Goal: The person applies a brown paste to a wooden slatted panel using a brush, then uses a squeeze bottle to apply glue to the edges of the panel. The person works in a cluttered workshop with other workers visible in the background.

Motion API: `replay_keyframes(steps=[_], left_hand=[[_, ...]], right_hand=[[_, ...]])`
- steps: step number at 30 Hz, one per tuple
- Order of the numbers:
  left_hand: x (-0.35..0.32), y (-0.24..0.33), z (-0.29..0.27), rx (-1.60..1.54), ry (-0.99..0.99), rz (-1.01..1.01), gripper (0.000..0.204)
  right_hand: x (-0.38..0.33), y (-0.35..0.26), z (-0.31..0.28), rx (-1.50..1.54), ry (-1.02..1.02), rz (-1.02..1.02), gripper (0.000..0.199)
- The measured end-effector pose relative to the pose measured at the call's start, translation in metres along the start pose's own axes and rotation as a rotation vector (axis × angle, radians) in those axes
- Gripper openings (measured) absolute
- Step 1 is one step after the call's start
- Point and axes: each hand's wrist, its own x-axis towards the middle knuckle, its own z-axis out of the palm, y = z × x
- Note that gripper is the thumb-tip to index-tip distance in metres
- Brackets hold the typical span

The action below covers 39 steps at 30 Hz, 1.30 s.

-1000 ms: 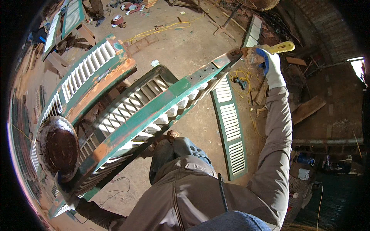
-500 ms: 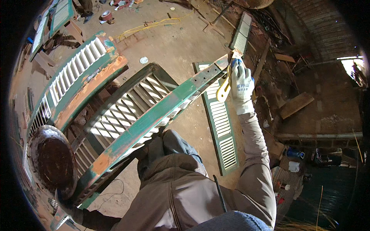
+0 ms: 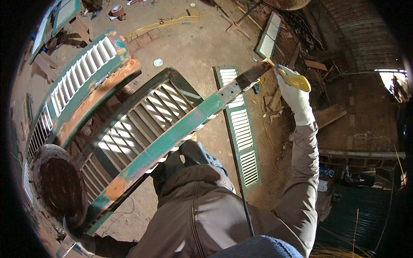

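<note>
My right hand [image 3: 296, 99], in a white glove, is closed around the yellow handle of a scraper [image 3: 297, 81] at the far end of a long green shutter frame [image 3: 172, 131]. The blade end is close to the frame's tip. Bare orange-brown wood shows at both ends of this frame, and its middle keeps worn green paint. At the lower left, my left hand [image 3: 87, 242] is beside the frame's near end, by a round rusty brown pan-like thing [image 3: 58, 185]. The left fingers are mostly hidden, so their grip does not show.
A dark-framed louvred shutter [image 3: 142, 124] lies beyond the frame. Another green shutter with white slats [image 3: 243, 129] is on the floor to the right. Farther left stands a partly stripped shutter [image 3: 81, 81]. Yellow cord [image 3: 163, 26], loose planks [image 3: 330, 113] and a tape roll [image 3: 116, 10] lie around.
My right hand has moved right, off the frame's tip, and turned, so the scraper's yellow handle now points right instead of down. The left hand stays in about the same place.
</note>
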Motion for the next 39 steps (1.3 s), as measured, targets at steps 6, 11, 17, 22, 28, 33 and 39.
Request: replay_keyframes(steps=[6, 11, 17, 22, 28, 33, 39], left_hand=[[-0.013, 0.017, 0.015, -0.001, 0.071, -0.001, 0.046], [-0.026, 0.029, 0.031, -0.001, 0.126, -0.003, 0.046], [-0.035, 0.037, 0.041, -0.009, 0.158, -0.003, 0.046], [-0.043, 0.041, 0.042, 0.004, 0.181, -0.019, 0.047], [-0.046, 0.042, 0.049, -0.003, 0.186, -0.036, 0.047], [-0.049, 0.041, 0.050, -0.008, 0.201, -0.036, 0.047], [-0.046, 0.043, 0.048, -0.014, 0.204, -0.026, 0.048]], right_hand=[[0.023, -0.009, -0.010, 0.068, -0.182, -0.136, 0.024], [0.023, -0.018, -0.012, 0.128, -0.282, -0.064, 0.027], [0.035, 0.007, -0.006, 0.185, -0.163, 0.056, 0.023], [0.028, -0.003, 0.003, -0.175, -0.035, -0.291, 0.019], [0.022, -0.024, -0.008, -0.128, -0.175, -0.317, 0.027], [0.013, -0.045, -0.024, 0.030, -0.219, -0.259, 0.022], [0.029, 0.033, 0.001, 0.210, -0.038, -0.098, 0.023]])
